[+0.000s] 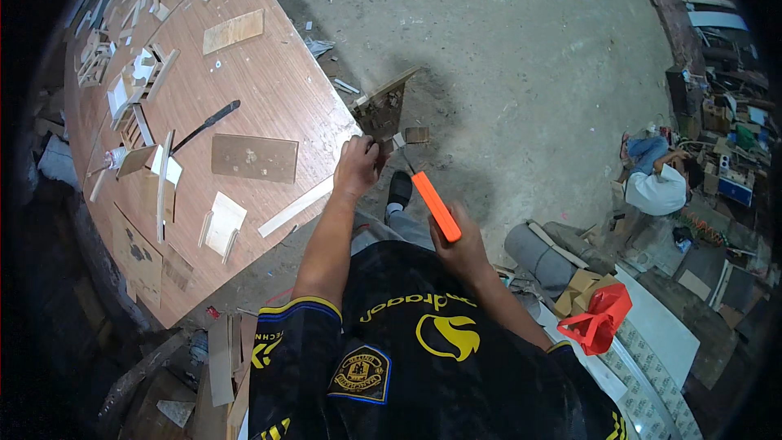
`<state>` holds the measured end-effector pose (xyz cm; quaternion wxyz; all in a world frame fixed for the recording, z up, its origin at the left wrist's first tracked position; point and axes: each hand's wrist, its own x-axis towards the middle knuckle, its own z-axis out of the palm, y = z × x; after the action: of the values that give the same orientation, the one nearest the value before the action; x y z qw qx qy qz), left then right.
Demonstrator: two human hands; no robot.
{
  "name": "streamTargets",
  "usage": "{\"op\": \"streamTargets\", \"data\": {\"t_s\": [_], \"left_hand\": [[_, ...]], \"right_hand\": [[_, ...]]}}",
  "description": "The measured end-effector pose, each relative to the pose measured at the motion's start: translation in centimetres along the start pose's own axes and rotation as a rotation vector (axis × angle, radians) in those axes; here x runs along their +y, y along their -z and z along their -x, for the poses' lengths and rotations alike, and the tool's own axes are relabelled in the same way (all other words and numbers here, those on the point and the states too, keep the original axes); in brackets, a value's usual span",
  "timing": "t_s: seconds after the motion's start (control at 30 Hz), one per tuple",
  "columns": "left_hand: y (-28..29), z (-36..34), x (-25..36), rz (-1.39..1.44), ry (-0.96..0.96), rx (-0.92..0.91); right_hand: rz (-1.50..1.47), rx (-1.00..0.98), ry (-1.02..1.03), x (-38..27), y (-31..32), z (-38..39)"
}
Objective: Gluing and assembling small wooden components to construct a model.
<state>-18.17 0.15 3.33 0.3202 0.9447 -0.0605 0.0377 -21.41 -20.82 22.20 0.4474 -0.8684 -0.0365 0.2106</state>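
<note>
My right hand (463, 243) is closed round the long orange handle of a tool (436, 205). A thin metal shank runs from the handle toward the table corner and ends by a small pale tip or piece; I cannot tell which. My left hand (358, 166) is at that corner of the wood-topped table (314, 134), just left of the tool's tip. Its fingers are curled, and what they hold, if anything, is hidden. Close to my left forearm lies a pale wooden strip (295, 206) along the table's edge.
On the table are a brown board (255, 158), a black-handled tool (213, 117), a light plank (234, 31) and several small wooden assemblies. A wooden piece (389, 96) is on the floor beyond the corner. At right, a person (656, 183) sits low near a red bag (599, 319).
</note>
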Motion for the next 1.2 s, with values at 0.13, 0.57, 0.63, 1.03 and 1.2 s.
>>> {"op": "streamTargets", "data": {"t_s": [0.13,0.57,0.63,1.03,1.2], "left_hand": [[0.7,-0.1,0.3,-0.008,-0.022,-0.006],[-0.7,0.2,-0.5,-0.068,-0.045,0.067],[-0.8,0.3,-0.7,-0.072,-0.048,0.086],[0.2,-0.1,0.4,-0.027,-0.016,0.088],[0.0,-0.2,0.5,-0.03,-0.023,0.085]], "right_hand": [[-0.005,-0.049,-0.031,0.5,1.3,2.2],[-0.636,-0.213,-0.767,1.5,10.6,14.6],[-0.023,-0.296,-0.59,1.1,12.6,16.0],[0.072,0.208,0.074,-2.1,8.1,7.6],[0.032,0.124,-0.09,-0.1,3.5,3.2]]}}
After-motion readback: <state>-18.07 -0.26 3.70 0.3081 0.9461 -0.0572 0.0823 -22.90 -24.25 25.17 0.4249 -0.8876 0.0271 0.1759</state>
